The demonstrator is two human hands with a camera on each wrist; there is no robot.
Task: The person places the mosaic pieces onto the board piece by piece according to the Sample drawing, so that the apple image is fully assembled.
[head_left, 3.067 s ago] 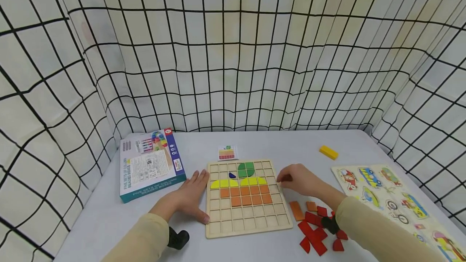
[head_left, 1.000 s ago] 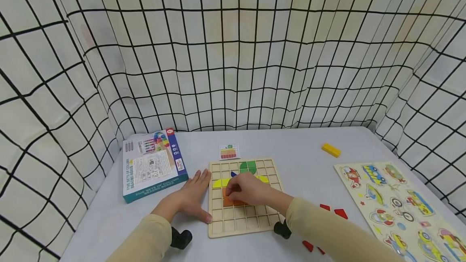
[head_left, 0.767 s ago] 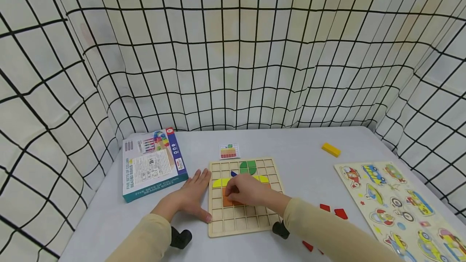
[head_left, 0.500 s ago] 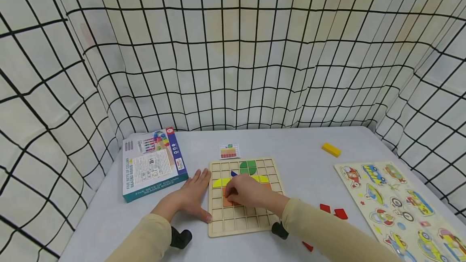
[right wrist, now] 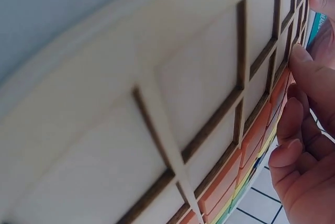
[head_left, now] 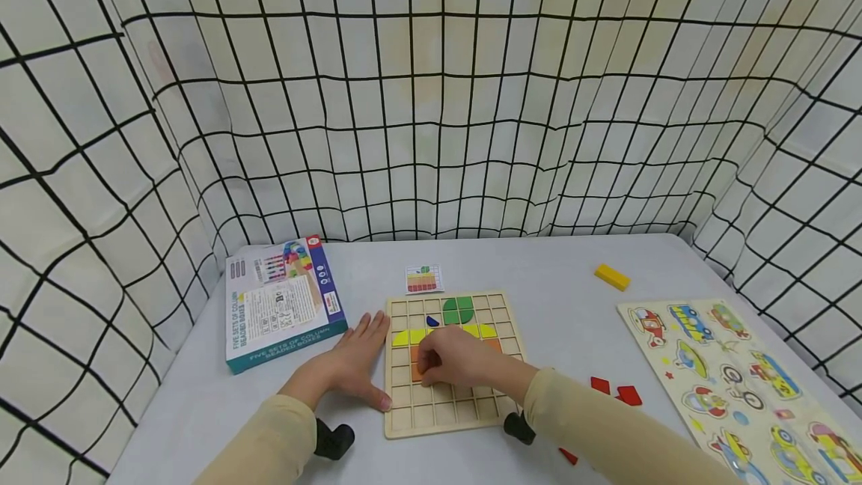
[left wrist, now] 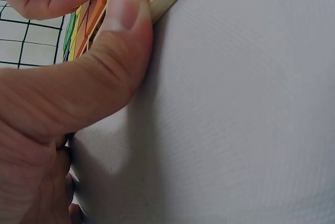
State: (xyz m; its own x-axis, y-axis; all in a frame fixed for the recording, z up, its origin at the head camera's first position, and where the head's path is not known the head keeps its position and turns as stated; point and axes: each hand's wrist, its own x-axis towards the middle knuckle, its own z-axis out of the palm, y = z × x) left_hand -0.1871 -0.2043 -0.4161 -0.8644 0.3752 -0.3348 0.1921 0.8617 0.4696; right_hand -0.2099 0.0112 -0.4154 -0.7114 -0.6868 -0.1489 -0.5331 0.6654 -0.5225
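Note:
A wooden grid board (head_left: 411, 419) lies on the table with coloured tiles in its cells. My left hand (head_left: 360, 369) lies flat beside the board's left edge; its thumb touches the frame, as the left wrist view also shows. Over the orange tiles (head_left: 416, 373) my right hand (head_left: 458, 356) bends its fingers, with thumb and fingertips at the left end of the lower orange row. In the right wrist view, thumb and index finger stand apart beside the orange tiles (right wrist: 225, 179); whether they pinch one is hidden. Yellow (head_left: 402, 338), green (head_left: 458, 310) and dark blue (head_left: 432, 321) tiles sit higher up.
A small pattern card (head_left: 424, 280) lies behind the board. A box (head_left: 283, 309) is at the left. Red tiles (head_left: 629, 395) lie at the right, partly under the right sleeve. Farther right are a picture puzzle board (head_left: 727, 388) and a yellow block (head_left: 612, 277).
My right hand has come from the board's right side onto the orange tiles, and the lower orange row reaches one cell farther left. Lately its thumb shifted slightly nearer. The left hand stays put.

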